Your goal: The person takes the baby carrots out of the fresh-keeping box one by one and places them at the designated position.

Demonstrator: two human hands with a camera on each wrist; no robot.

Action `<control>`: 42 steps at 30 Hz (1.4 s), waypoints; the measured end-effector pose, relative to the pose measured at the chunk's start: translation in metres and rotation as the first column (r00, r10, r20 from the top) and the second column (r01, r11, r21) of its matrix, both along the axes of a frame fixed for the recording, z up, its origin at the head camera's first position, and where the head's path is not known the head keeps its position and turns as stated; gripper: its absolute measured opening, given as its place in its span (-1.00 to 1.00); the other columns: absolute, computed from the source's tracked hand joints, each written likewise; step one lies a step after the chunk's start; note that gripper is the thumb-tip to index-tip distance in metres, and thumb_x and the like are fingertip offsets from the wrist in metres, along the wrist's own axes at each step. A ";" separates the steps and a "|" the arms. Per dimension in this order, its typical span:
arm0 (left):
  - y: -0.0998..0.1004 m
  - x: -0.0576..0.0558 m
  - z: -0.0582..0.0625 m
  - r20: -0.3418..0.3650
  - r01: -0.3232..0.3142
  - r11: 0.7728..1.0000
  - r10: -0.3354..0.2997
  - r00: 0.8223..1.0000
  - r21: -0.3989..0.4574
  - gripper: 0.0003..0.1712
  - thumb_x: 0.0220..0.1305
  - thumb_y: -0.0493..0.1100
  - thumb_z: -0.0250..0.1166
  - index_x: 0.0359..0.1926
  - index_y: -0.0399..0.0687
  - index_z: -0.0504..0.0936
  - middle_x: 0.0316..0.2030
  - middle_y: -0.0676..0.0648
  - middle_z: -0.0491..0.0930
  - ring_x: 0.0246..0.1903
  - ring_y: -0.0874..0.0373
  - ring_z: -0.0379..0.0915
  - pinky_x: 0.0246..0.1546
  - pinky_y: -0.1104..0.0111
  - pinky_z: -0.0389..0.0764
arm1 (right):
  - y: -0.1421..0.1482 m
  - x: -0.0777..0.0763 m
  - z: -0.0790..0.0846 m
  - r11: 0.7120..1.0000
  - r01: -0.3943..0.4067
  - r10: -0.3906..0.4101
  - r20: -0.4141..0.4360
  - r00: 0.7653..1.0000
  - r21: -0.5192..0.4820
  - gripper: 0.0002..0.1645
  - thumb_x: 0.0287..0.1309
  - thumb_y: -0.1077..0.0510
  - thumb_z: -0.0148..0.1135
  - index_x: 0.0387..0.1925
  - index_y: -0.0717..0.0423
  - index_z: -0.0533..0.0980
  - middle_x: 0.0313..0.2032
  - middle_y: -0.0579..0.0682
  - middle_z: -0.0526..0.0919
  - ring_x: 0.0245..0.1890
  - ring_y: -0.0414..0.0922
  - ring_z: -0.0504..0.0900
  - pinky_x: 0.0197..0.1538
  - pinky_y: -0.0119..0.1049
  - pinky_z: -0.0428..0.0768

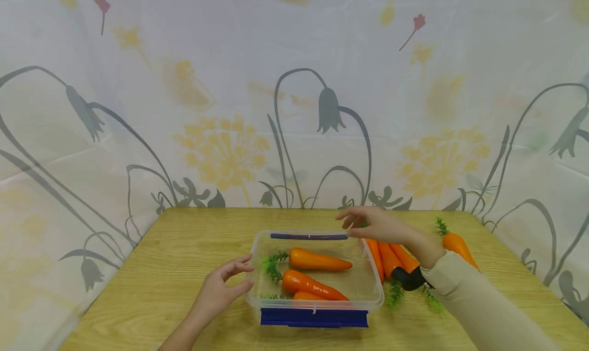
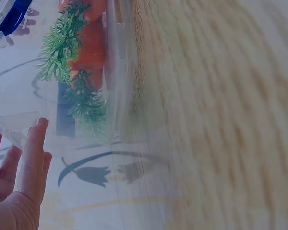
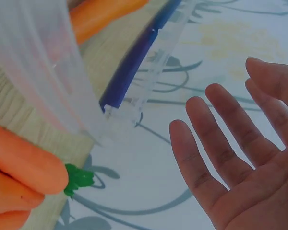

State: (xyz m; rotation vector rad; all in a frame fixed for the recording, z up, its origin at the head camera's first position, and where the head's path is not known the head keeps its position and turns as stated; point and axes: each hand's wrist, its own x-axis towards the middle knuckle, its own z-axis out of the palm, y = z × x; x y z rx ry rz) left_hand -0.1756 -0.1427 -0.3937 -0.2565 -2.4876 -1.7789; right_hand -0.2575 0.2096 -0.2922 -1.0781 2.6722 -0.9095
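Observation:
A clear plastic box (image 1: 375, 284) with blue clip latches (image 1: 314, 317) stands on the table, its top uncovered. Inside lie several orange carrots (image 1: 317, 259) with green leafy tops, seen through the wall in the left wrist view. My left hand (image 1: 224, 285) is at the box's left rim, thumb and fingers apart, the tips touching or very near the edge. Above the far right corner hovers my right hand (image 1: 375, 223), fingers spread and holding nothing in the right wrist view. More carrots (image 3: 24, 160) lie just right of the box, partly hidden by the right forearm.
A single carrot (image 1: 460, 247) lies farther right, beyond the forearm. The wooden table (image 1: 193, 238) ends at a pale curtain (image 1: 230, 85) printed with grey and yellow flowers. A black strap (image 1: 408, 278) circles the right wrist.

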 end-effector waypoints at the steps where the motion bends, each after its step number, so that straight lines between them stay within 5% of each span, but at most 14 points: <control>1: 0.000 0.000 0.000 0.001 -0.001 1.000 0.001 1.000 0.000 -0.79 0.10 -0.24 0.37 -0.20 -0.12 0.66 0.15 0.01 0.46 0.18 -0.13 0.28 0.13 -0.11 0.27 | -0.002 -0.001 0.000 1.000 -0.009 0.009 0.008 1.000 -0.004 -0.57 0.24 0.16 0.16 0.13 0.15 0.43 -0.14 0.00 0.61 -0.16 -0.06 0.58 -0.15 -0.21 0.56; 12: -0.001 0.000 0.000 -0.001 -0.002 1.000 0.002 1.000 -0.007 -0.79 0.09 -0.24 0.37 -0.20 -0.13 0.66 0.15 0.01 0.46 0.18 -0.14 0.28 0.14 -0.10 0.27 | -0.024 -0.011 -0.008 0.998 -0.055 0.055 0.100 0.993 -0.007 -0.55 0.23 0.15 0.17 0.15 0.14 0.41 -0.12 0.02 0.59 -0.08 -0.01 0.55 -0.07 -0.18 0.55; 18: -0.001 -0.001 0.000 0.002 -0.005 1.000 0.005 1.000 -0.012 -0.79 0.09 -0.25 0.37 -0.19 -0.14 0.66 0.16 0.00 0.45 0.18 -0.14 0.28 0.14 -0.12 0.26 | -0.042 -0.017 -0.017 0.992 -0.128 0.122 0.234 0.965 0.010 -0.54 0.23 0.20 0.17 0.15 0.17 0.40 -0.04 0.12 0.54 -0.06 0.01 0.54 -0.04 -0.20 0.54; 22: -0.001 -0.001 0.000 0.004 -0.004 1.000 0.004 1.000 -0.012 -0.79 0.09 -0.25 0.37 -0.19 -0.15 0.65 0.16 0.00 0.45 0.18 -0.15 0.28 0.13 -0.11 0.26 | -0.054 -0.019 -0.027 0.985 -0.157 0.129 0.292 0.948 0.075 -0.54 0.22 0.19 0.17 0.16 0.15 0.40 0.00 0.12 0.53 -0.03 0.01 0.53 0.00 -0.19 0.52; 30: -0.001 0.000 0.000 0.010 0.001 1.000 -0.001 1.000 -0.006 -0.79 0.10 -0.24 0.36 -0.19 -0.14 0.66 0.16 0.00 0.45 0.18 -0.15 0.28 0.13 -0.14 0.25 | -0.067 -0.024 -0.050 0.961 -0.158 0.090 0.283 0.955 0.226 -0.53 0.15 0.29 0.21 0.13 0.17 0.43 0.04 0.09 0.49 0.07 0.06 0.45 0.11 -0.13 0.45; 42: 0.000 0.000 0.002 0.010 0.001 1.000 -0.001 1.000 -0.004 -0.80 0.09 -0.26 0.36 -0.20 -0.15 0.65 0.16 -0.01 0.45 0.18 -0.15 0.28 0.13 -0.12 0.26 | -0.073 -0.024 -0.062 0.949 -0.178 0.057 0.414 0.909 0.261 -0.07 -0.01 0.42 0.27 0.36 -0.17 0.17 0.01 0.01 0.41 -0.06 -0.08 0.44 -0.30 -0.33 0.57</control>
